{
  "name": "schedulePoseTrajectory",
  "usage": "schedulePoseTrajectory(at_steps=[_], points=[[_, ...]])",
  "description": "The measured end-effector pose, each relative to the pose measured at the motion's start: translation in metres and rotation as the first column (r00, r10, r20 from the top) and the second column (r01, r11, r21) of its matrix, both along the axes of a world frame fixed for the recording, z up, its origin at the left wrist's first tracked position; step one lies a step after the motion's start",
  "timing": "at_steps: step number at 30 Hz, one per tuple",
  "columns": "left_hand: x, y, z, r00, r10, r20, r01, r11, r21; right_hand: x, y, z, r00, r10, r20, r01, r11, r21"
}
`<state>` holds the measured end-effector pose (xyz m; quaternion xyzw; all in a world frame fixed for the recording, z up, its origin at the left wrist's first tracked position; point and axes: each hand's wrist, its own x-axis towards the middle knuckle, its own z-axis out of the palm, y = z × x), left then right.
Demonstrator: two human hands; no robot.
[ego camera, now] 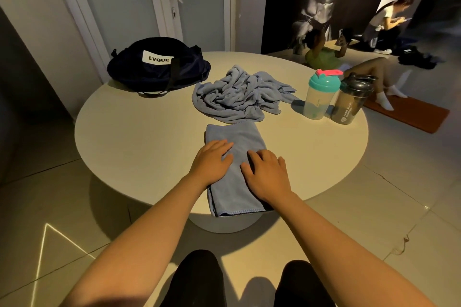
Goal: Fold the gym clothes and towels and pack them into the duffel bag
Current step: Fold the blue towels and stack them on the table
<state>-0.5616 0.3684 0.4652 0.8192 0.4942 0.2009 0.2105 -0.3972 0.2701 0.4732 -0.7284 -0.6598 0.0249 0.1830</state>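
Item under inspection: the folded pale-blue microfibre towel (234, 137), a long narrow strip lying flat on the round cream table (139, 137). Its near end reaches the table's near edge and appears to overhang it slightly.

Grip state: my left grip (212, 159) and right grip (268, 172) both lie palm-down on the strip, side by side at mid-length. The fingers are extended and pressing, and nothing is pinched or held.

Handling assessment: I judge the cloth light, soft and limp, with no stiffness of its own. Its layers will slide apart if it is lifted from one point. The stitched hem at the near end and the two long edges are the sound places to take hold. I would pinch both near corners to carry that end over, or slip flat fingers under the whole stack to move it. There is no breakage risk. The main fault to expect is a skewed or splayed fold.

Surroundings: a crumpled pale-blue towel (237, 95) lies heaped just beyond the strip's far end, unfolded. The dark navy fabric duffel bag (154, 65) sits at the far left of the table, well apart. I cannot tell whether its zip is open. A clear teal-lidded shaker bottle (320, 97) and a smoky black-lidded shaker bottle (351, 102) stand together at the far right.
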Motion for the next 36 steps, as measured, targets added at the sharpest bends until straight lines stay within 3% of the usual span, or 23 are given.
schedulePoseTrajectory(at_steps=[3,6,8,11,14,17,20,23,26,29,33,36], points=[[0.001,0.001,-0.002,0.995,0.067,0.067,-0.067,0.998,-0.007,0.015,-0.013,-0.005,0.998,0.017,-0.061,-0.026,0.989,-0.146],[-0.004,-0.014,0.002,0.958,0.158,0.238,-0.206,0.959,0.193,0.024,-0.029,-0.012,0.994,-0.038,-0.104,0.042,0.998,0.040],[-0.009,-0.036,0.005,0.957,0.096,0.274,-0.167,0.954,0.249,0.021,-0.036,-0.013,0.984,-0.099,-0.145,0.126,0.974,0.190],[-0.015,-0.067,0.000,0.990,-0.063,0.129,0.042,0.987,0.158,0.015,-0.044,-0.015,0.988,-0.064,-0.141,0.094,0.973,0.211],[-0.020,-0.075,-0.007,0.995,-0.095,0.012,0.095,0.994,0.054,0.016,-0.056,-0.019,0.971,-0.008,-0.237,0.055,0.980,0.190],[-0.024,-0.080,-0.004,0.985,-0.077,0.158,0.076,0.997,0.012,0.016,-0.072,-0.026,0.953,0.040,-0.301,0.027,0.976,0.218],[-0.028,-0.092,0.000,0.968,-0.030,0.251,-0.001,0.993,0.122,0.017,-0.090,-0.032,0.918,0.080,-0.389,0.035,0.959,0.281],[-0.037,-0.110,-0.001,0.980,-0.067,0.186,0.038,0.987,0.156,0.018,-0.106,-0.033,0.907,0.137,-0.399,-0.035,0.967,0.253],[-0.047,-0.125,0.001,0.980,-0.196,-0.018,0.197,0.978,0.067,0.015,-0.109,-0.031,0.943,0.138,-0.304,-0.078,0.976,0.202],[-0.048,-0.128,0.001,0.955,-0.250,-0.159,0.262,0.963,0.063,0.013,-0.110,-0.024,0.931,0.130,-0.340,-0.081,0.984,0.156],[-0.048,-0.126,-0.004,0.963,-0.217,0.160,0.219,0.976,0.008,0.013,-0.116,-0.015,0.934,0.145,-0.328,-0.101,0.984,0.148],[-0.049,-0.125,-0.006,0.961,-0.222,0.163,0.215,0.975,0.062,0.007,-0.120,-0.016,0.950,0.170,-0.261,-0.127,0.977,0.173]])
